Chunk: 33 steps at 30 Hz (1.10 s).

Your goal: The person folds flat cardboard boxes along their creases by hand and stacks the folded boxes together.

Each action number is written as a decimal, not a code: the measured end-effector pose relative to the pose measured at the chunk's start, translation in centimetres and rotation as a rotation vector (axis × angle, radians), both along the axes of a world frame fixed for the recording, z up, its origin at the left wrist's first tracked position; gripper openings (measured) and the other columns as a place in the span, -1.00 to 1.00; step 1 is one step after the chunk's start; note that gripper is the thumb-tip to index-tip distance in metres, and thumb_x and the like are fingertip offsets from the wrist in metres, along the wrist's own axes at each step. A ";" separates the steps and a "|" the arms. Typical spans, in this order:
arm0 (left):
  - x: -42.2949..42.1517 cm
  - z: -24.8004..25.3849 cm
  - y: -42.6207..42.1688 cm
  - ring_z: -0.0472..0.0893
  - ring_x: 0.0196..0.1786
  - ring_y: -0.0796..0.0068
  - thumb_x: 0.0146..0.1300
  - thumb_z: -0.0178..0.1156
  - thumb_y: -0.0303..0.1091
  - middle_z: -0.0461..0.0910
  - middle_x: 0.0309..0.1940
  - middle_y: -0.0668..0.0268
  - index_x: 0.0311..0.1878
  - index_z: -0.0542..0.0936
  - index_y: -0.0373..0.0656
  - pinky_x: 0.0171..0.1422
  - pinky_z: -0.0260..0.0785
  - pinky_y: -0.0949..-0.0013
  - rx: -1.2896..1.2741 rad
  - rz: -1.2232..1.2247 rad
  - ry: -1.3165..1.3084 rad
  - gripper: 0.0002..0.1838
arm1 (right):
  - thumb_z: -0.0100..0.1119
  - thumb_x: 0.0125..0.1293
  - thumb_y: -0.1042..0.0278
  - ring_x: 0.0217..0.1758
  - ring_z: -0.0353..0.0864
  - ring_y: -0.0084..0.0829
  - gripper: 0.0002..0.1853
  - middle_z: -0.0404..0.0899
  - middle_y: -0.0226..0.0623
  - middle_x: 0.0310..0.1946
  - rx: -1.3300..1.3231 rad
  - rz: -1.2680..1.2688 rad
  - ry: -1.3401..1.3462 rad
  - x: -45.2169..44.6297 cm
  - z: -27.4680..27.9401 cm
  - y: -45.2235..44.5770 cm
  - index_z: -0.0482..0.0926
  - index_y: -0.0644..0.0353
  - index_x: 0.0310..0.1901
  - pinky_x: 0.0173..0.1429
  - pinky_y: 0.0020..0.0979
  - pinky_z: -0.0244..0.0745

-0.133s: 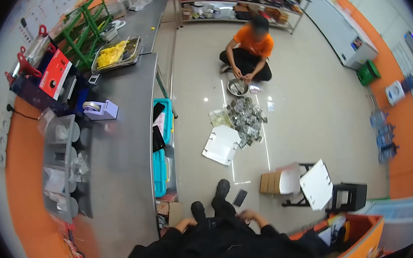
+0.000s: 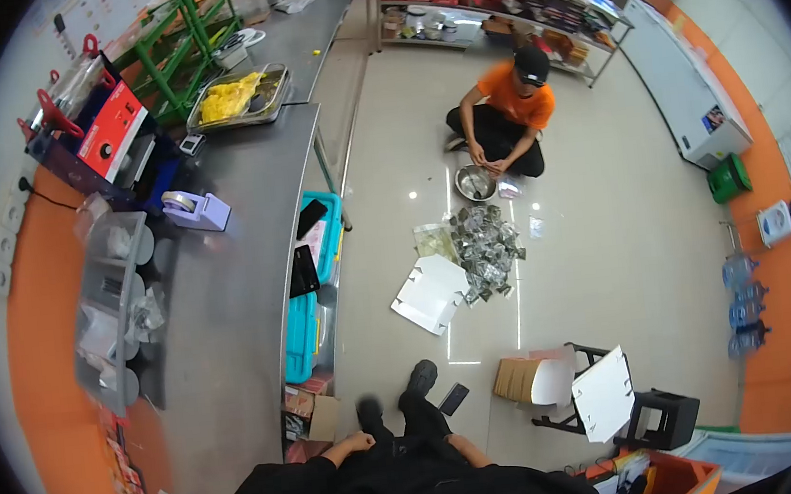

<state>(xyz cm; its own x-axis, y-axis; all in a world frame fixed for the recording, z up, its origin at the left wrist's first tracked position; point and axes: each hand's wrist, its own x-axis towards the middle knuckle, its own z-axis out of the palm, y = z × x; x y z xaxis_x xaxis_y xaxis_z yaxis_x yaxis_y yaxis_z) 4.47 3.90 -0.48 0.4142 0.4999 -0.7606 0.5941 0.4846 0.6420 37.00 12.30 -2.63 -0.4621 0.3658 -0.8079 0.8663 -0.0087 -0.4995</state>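
My left hand (image 2: 361, 440) is low in the head view beside my left leg, its fingers curled and no object visible in them. My right hand (image 2: 453, 440) lies against my right thigh, its fingers mostly hidden by the dark clothing. Closest to the right hand is a black phone (image 2: 454, 398) lying flat on the floor beside my right shoe (image 2: 421, 378). Near my left hand stands an open cardboard box (image 2: 323, 418) under the steel table.
A person in an orange shirt (image 2: 510, 95) sits cross-legged, hands over a metal bowl (image 2: 476, 183). Small clear packets (image 2: 489, 255) and a white board (image 2: 430, 295) lie before them. A steel table (image 2: 228, 292) runs along my left; a black stool (image 2: 662, 419) stands at right.
The camera view has shifted, so the person, bowl and packets appear farther right. My left hand shows more clearly beside my leg, while my right hand is now lower against my thigh.
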 end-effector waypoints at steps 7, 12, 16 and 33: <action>4.6 9.4 9.2 0.56 -0.28 0.02 0.23 -0.05 -0.14 0.58 -0.40 0.07 -0.50 0.53 -0.20 -0.18 0.36 0.11 0.168 0.220 0.501 -0.65 | -0.07 0.24 0.18 -0.12 0.48 -0.02 -0.68 0.51 0.07 -0.27 0.131 -0.273 -0.065 -0.5 8.3 6.5 0.45 0.28 -0.15 -0.06 -0.21 0.37; 3.2 6.6 7.6 0.58 -0.26 0.10 0.26 -0.12 0.01 0.58 -0.43 0.04 -0.44 0.55 -0.27 -0.15 0.34 0.16 0.011 0.040 -0.022 -0.50 | -0.04 0.26 -0.05 -0.10 0.47 -0.37 -0.55 0.51 -0.20 -0.30 -0.519 -0.311 0.168 2.7 10.9 7.9 0.46 0.26 -0.17 -0.02 -0.40 0.28; 3.7 6.6 11.6 0.56 -0.16 0.10 0.23 -0.19 0.16 0.58 -0.32 0.01 -0.29 0.58 -0.29 -0.03 0.34 0.19 -0.229 -0.278 0.005 -0.37 | 0.06 0.22 0.08 -0.21 0.54 -0.41 -0.66 0.59 -0.32 -0.32 -0.564 -0.464 -0.080 6.0 2.3 3.6 0.54 0.21 -0.19 -0.07 -0.39 0.37; -0.6 -12.0 23.8 0.61 -0.35 0.22 0.23 -0.15 0.13 0.61 -0.35 0.15 -0.09 0.52 -0.22 -0.28 0.43 0.19 -0.462 -0.285 0.009 -0.43 | 0.03 0.16 0.12 -0.23 0.53 -0.31 -0.69 0.58 -0.18 -0.31 -0.589 0.041 0.358 6.8 -14.2 12.4 0.56 0.19 -0.24 -0.09 -0.33 0.37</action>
<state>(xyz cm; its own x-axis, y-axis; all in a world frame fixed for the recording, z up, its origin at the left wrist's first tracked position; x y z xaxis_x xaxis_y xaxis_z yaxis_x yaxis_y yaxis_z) 3.91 27.67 -12.44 0.4766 -0.0189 -0.8789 0.7480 0.5341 0.3940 43.83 24.69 -16.86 -0.7413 -0.1109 -0.6619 0.6546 -0.3369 -0.6767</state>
